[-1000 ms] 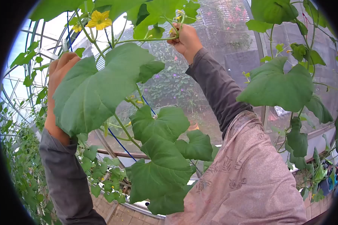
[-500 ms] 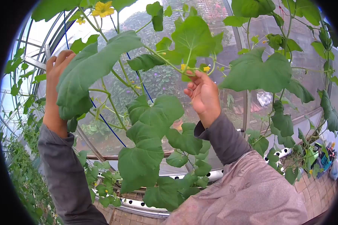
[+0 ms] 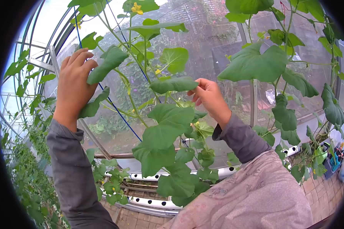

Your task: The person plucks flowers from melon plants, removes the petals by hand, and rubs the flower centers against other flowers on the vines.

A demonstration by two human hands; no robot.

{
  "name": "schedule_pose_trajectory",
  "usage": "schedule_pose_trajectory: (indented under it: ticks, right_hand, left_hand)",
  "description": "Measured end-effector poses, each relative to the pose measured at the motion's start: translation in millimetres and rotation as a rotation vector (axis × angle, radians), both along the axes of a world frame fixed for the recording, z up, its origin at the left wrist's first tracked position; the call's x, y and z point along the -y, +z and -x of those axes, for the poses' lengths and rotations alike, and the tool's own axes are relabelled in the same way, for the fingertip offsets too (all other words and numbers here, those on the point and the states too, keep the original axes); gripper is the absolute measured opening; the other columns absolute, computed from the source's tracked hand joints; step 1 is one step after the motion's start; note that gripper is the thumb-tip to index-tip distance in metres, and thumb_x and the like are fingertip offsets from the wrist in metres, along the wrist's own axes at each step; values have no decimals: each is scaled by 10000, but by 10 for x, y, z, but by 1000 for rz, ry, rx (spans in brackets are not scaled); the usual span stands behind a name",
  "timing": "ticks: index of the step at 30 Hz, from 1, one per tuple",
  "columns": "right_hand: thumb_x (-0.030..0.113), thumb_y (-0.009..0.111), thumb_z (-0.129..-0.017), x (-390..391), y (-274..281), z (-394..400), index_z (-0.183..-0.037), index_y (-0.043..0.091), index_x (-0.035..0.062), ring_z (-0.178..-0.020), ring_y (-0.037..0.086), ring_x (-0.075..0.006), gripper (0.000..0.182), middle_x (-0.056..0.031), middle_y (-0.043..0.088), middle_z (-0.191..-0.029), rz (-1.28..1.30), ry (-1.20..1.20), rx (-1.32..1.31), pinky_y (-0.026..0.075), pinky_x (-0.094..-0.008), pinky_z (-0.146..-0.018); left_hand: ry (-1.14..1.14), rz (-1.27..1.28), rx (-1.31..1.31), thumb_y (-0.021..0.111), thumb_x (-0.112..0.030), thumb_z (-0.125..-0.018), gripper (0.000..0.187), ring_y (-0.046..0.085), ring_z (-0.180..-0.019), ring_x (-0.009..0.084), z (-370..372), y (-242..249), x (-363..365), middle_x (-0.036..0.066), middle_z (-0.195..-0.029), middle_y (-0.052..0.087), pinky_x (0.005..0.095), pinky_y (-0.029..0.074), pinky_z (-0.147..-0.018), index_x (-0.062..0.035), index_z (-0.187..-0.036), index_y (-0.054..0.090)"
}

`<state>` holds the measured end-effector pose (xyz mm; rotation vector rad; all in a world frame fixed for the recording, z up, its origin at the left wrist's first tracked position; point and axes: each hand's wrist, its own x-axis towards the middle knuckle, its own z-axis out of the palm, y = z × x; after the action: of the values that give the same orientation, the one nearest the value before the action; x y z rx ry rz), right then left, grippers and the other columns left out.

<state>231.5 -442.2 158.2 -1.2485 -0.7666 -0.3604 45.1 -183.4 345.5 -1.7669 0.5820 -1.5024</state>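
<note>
With the right hand [image 3: 210, 100] pinched on a leaf [image 3: 174, 84] and the left hand [image 3: 74, 86] loosely cupped behind the vine [image 3: 132, 101] along the blue string [image 3: 118, 114], the thin stem could be snapped if pulled.

Both arms are raised, each in a grey sleeve. The left hand [image 3: 73, 86] is at the upper left of the frame, its back to the camera, fingers [image 3: 78, 57] straight, close together and pointing up; its forearm runs down to the lower left edge. The right hand [image 3: 209, 97] sits just right of centre, lower than the left, its fingers [image 3: 199, 84] curled and pinched toward the thumb. Its forearm slants down to the lower right.
</note>
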Motion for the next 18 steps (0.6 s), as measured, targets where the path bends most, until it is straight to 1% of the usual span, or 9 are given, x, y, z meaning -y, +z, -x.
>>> schedule_pose_trajectory:
  ticks: [1,5,8,10,13,14,16,17,18]
  right_hand:
    - [94,569,-847,-40,67,-192,-903,631,7,-637,602,-117,120,-70,670,-791,-25,-141,92,476,-265,-528]
    - [79,582,-827,-259,356,-689,-925,653,21,-626,604,-127,134,-65,680,-807,-86,-227,256,451,-257,-522]
    - [109,579,-832,-547,605,-823,-989,659,53,-702,623,-190,186,-73,680,-815,27,-319,435,466,-304,-650]
    - [153,590,-830,-742,710,-929,-1019,654,87,-755,622,-232,210,-73,686,-932,122,-733,1060,501,-368,-723]
    - [188,604,-809,-869,841,-1038,-1023,647,103,-815,612,-285,234,-87,677,-968,325,-334,805,491,-401,-758]
    - [188,604,-809,-870,814,-1051,-1023,647,103,-815,612,-285,234,-87,677,-968,321,-324,803,491,-401,-758]
    - [199,606,-808,-745,718,-831,-1004,637,90,-874,620,-273,227,-95,675,-970,22,-935,967,488,-385,-763]
    - [199,606,-808,-729,593,-792,-1004,637,90,-874,620,-273,227,-95,675,-970,18,-926,963,488,-385,-763]
    - [215,614,-810,-713,466,-745,-987,633,78,-878,625,-277,224,-100,674,-965,89,-771,688,488,-382,-757]
  left_hand:
    - [11,3,-5,658,-87,-706,153,556,-1100,289,-17,-10,-16,113,-1039,619,412,423,-912,-25,-843,630]
    - [58,10,-13,673,-82,-688,183,545,-1146,295,-39,-40,8,116,-1059,622,423,427,-928,-29,-860,640]
    - [64,19,-16,690,-88,-681,212,545,-1149,301,-22,-25,35,115,-1082,624,427,427,-930,-26,-878,645]
    - [-5,31,-33,694,-92,-688,221,541,-1157,306,-50,-18,31,115,-1113,623,431,424,-943,-21,-892,646]
    - [91,82,-64,687,-82,-692,233,531,-1176,312,-4,-30,39,115,-1136,620,432,416,-963,-25,-915,651]
    - [83,93,-83,681,-71,-693,248,519,-1198,314,6,-31,23,116,-1154,616,434,408,-977,-34,-937,658]
    - [95,111,-71,678,-71,-697,250,516,-1203,314,34,-67,23,115,-1167,613,434,407,-980,-33,-944,659]
    - [97,130,-57,675,-70,-701,252,513,-1208,314,56,-96,29,113,-1180,609,434,405,-982,-33,-950,661]
    - [117,154,-64,663,-57,-714,240,513,-1211,311,96,-108,41,109,-1235,591,433,405,-983,-27,-952,659]
